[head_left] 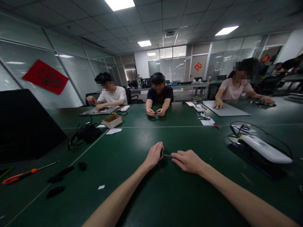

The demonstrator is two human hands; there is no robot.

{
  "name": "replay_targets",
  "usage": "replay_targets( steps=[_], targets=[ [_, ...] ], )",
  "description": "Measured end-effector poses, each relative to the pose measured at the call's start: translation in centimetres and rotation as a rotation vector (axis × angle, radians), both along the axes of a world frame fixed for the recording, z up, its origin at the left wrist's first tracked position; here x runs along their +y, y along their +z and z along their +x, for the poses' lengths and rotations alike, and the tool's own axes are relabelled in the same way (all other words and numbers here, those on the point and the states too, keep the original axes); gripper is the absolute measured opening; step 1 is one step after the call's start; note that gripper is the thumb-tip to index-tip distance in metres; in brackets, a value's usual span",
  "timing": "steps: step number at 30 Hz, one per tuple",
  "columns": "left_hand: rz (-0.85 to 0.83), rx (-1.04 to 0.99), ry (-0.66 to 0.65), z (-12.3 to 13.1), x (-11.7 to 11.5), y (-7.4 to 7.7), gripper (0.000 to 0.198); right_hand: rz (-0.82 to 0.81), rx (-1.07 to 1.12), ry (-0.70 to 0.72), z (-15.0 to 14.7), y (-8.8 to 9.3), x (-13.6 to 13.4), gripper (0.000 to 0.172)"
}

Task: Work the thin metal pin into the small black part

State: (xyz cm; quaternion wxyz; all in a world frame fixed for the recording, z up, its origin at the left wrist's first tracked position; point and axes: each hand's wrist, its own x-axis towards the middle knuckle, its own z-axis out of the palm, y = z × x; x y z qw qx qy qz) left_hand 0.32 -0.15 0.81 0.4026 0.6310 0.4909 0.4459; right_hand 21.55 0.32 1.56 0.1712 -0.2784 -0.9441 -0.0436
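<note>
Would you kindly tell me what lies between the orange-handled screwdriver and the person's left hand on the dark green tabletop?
The head view shows a long black strip and a small black lump lying there.

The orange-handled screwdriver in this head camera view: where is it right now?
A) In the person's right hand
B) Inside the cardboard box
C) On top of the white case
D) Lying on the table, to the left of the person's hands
D. The orange-handled screwdriver lies on the green table, well left of the left hand, which pinches a small dark piece, and the right hand.
</note>
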Motion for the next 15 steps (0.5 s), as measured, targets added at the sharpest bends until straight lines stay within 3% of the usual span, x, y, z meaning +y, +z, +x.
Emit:
replay_targets(
  steps=[7,15],
  targets=[
    [0.073,0.083,0.021,-0.06,0.31,-0.62,0.044,0.006,-0.007,-0.007,-0.17,-0.01,0.01,0.032],
    [0.181,0.224,0.092,-0.42,0.27,-0.66,0.054,-0.058,0.018,-0.005,-0.3,-0.17,0.18,0.032]
  ],
)
